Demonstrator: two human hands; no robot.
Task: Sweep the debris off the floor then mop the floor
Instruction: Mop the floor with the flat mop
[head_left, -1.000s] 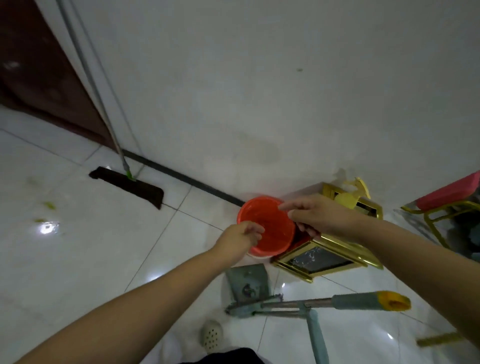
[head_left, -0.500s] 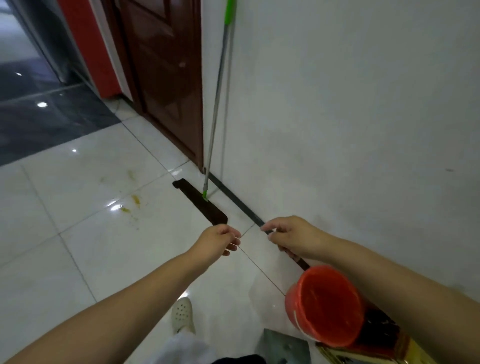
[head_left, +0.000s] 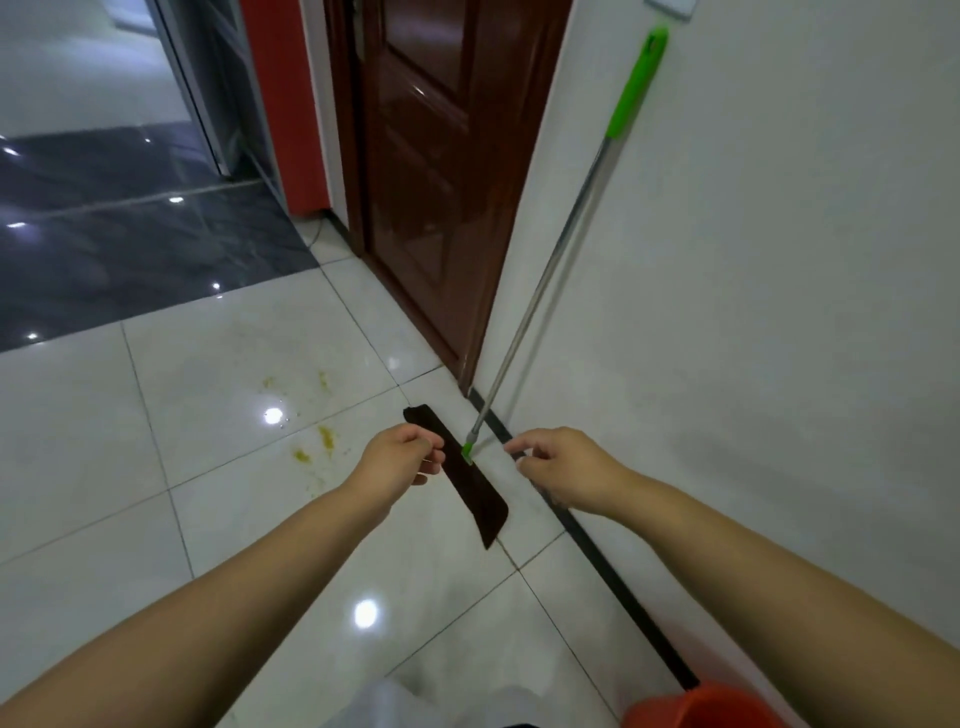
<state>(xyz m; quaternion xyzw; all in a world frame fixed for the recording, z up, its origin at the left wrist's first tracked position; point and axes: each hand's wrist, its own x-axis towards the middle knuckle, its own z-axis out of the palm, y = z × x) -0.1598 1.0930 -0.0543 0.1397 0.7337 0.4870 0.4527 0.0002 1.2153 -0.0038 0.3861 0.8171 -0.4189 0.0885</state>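
A flat mop leans against the white wall: its dark pad (head_left: 470, 486) lies on the white floor tiles, and its silver pole (head_left: 540, 291) with a green grip rises to the upper right. My left hand (head_left: 400, 460) hovers just left of the pad, fingers loosely curled, holding nothing. My right hand (head_left: 563, 465) hovers just right of the pole's base, fingers loosely curled and empty. Yellow-brown debris spots (head_left: 324, 436) mark the tile left of my left hand.
A red bucket (head_left: 701, 709) shows at the bottom right edge by the wall. A dark brown door (head_left: 441, 171) stands beyond the mop. A black baseboard strip (head_left: 597, 551) runs along the wall. Dark floor tiles (head_left: 130, 234) lie at the far left.
My view has swung left and up, away from the red bucket toward the door. Both hands left the bucket and now reach out beside the mop's base.
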